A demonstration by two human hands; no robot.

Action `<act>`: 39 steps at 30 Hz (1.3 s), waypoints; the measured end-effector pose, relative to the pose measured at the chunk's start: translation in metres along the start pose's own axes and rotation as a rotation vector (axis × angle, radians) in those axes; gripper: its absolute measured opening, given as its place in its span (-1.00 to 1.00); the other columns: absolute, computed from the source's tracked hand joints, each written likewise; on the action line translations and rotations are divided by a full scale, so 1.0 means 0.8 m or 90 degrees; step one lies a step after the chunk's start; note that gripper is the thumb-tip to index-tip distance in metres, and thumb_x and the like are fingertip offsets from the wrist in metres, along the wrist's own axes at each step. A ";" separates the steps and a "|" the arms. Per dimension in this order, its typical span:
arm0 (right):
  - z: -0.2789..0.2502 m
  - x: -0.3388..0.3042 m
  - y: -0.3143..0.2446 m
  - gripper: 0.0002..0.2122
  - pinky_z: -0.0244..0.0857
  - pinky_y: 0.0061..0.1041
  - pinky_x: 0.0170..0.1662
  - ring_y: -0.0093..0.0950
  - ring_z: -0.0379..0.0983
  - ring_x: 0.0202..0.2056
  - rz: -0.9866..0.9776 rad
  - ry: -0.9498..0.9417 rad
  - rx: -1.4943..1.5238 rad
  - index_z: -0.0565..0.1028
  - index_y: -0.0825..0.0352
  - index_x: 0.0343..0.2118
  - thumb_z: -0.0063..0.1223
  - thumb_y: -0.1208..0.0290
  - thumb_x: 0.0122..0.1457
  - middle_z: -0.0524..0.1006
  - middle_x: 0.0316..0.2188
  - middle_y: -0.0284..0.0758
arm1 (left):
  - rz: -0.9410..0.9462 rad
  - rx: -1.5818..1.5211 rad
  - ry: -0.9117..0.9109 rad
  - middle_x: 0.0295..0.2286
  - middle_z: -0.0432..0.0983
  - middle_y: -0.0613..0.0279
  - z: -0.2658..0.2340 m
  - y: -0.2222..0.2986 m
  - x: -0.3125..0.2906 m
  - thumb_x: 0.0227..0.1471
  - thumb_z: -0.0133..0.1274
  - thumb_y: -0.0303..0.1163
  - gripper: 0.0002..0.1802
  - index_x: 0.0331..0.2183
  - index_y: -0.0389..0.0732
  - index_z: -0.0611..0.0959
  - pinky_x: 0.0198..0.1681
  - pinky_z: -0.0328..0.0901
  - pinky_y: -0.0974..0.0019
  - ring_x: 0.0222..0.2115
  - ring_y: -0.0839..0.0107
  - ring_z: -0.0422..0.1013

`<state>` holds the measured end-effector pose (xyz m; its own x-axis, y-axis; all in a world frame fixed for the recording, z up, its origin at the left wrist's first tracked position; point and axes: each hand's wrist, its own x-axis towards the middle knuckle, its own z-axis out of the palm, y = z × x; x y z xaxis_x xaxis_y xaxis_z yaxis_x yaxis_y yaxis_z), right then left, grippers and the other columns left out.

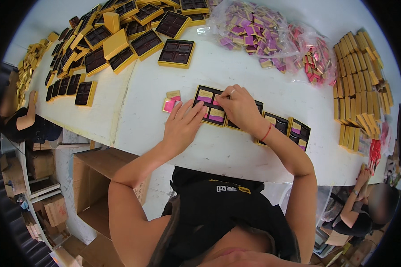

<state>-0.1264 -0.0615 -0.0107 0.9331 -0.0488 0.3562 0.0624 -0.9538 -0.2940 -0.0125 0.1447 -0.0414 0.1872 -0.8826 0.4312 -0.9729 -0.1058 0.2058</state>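
Observation:
A shallow gold-edged box (212,106) with a dark divided insert lies on the white table in front of me. Small wrapped squares sit in its compartments, including a purple-and-gold one (205,96) at the upper left. My right hand (241,109) pinches a small pink-and-gold square (216,100) at the upper right compartment. Stretched fingers of my left hand (182,124) rest at the box's left edge, partly covering a lower compartment. Just beyond that hand lie loose pink-and-gold squares (173,95). My right hand and forearm partly hide more boxes (300,131) lined up to the right.
Empty gold boxes (176,53) with dark inserts are heaped at the far left. Clear bags of purple squares (249,33) and pink squares (316,60) lie at the back. Gold boxes (358,84) stand stacked at right. Other people (29,120) work at both table ends.

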 end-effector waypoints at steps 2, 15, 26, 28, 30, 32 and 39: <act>-0.003 -0.010 -0.010 -0.79 0.17 -0.35 0.00 -0.35 0.39 -0.18 -0.007 -0.002 -0.024 0.58 0.35 -0.19 0.11 0.53 0.08 0.48 -0.35 -0.32 | -0.003 -0.047 0.001 0.01 0.44 0.20 -0.004 -0.003 0.000 -0.10 0.25 -0.40 -0.45 0.00 -0.17 0.54 0.15 0.15 0.07 0.03 0.14 0.32; 0.088 0.108 -0.054 -0.87 0.39 -0.31 -0.17 -0.24 0.50 -0.20 -0.099 -0.068 0.042 0.60 0.33 -0.37 0.07 0.51 0.02 0.55 -0.37 -0.18 | -0.537 -0.683 0.086 -0.16 0.59 0.07 -0.066 -0.079 -0.030 0.20 -0.04 -0.53 -0.67 0.01 -0.33 0.50 -0.22 0.40 0.50 -0.28 0.57 0.50; -0.002 0.071 0.004 -0.72 0.43 -0.60 -0.26 -0.63 0.47 -0.37 0.154 -0.219 0.730 0.50 0.38 -0.02 0.00 0.50 0.21 0.55 -0.42 -0.36 | -0.505 -0.842 0.062 -0.33 0.54 0.28 -0.067 -0.021 -0.006 0.07 0.06 -0.57 -0.71 -0.11 -0.28 0.55 -0.27 0.41 0.51 -0.29 0.59 0.44; -0.034 0.036 0.017 -0.69 0.42 -0.61 -0.24 -0.64 0.47 -0.37 0.171 -0.192 0.764 0.47 0.36 0.03 -0.03 0.52 0.20 0.56 -0.42 -0.38 | -0.463 -0.843 0.021 -0.36 0.51 0.32 -0.055 -0.014 0.011 0.05 0.09 -0.57 -0.75 -0.16 -0.26 0.56 -0.26 0.37 0.52 -0.31 0.61 0.41; -0.063 0.006 0.027 -0.66 0.40 -0.61 -0.24 -0.65 0.47 -0.38 0.192 -0.152 0.762 0.46 0.35 0.03 -0.03 0.53 0.17 0.57 -0.44 -0.40 | -0.399 -0.819 -0.010 -0.39 0.48 0.36 -0.043 -0.009 0.032 0.04 0.10 -0.57 -0.76 -0.18 -0.24 0.55 -0.27 0.34 0.54 -0.33 0.63 0.39; -0.089 -0.022 0.042 -0.69 0.37 -0.65 -0.24 -0.67 0.45 -0.37 0.201 -0.138 0.695 0.46 0.34 0.03 -0.04 0.54 0.22 0.55 -0.42 -0.41 | -0.334 -0.770 -0.030 -0.42 0.44 0.39 -0.031 0.002 0.050 0.04 0.11 -0.55 -0.76 -0.19 -0.19 0.53 -0.32 0.30 0.56 -0.37 0.63 0.38; -0.102 -0.085 0.068 -0.81 0.31 -0.64 -0.28 -0.68 0.44 -0.35 0.277 -0.030 0.581 0.53 0.32 -0.13 0.07 0.54 0.18 0.56 -0.39 -0.45 | -0.275 -0.742 -0.111 -0.46 0.48 0.36 0.015 0.051 0.091 0.03 0.12 -0.59 -0.84 -0.27 -0.23 0.57 -0.41 0.25 0.55 -0.46 0.67 0.37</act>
<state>-0.2151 -0.1339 0.0217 0.9510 -0.3080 0.0273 -0.0575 -0.2632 -0.9630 -0.0405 0.0702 -0.0121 0.3535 -0.9349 0.0318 -0.1218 -0.0123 0.9925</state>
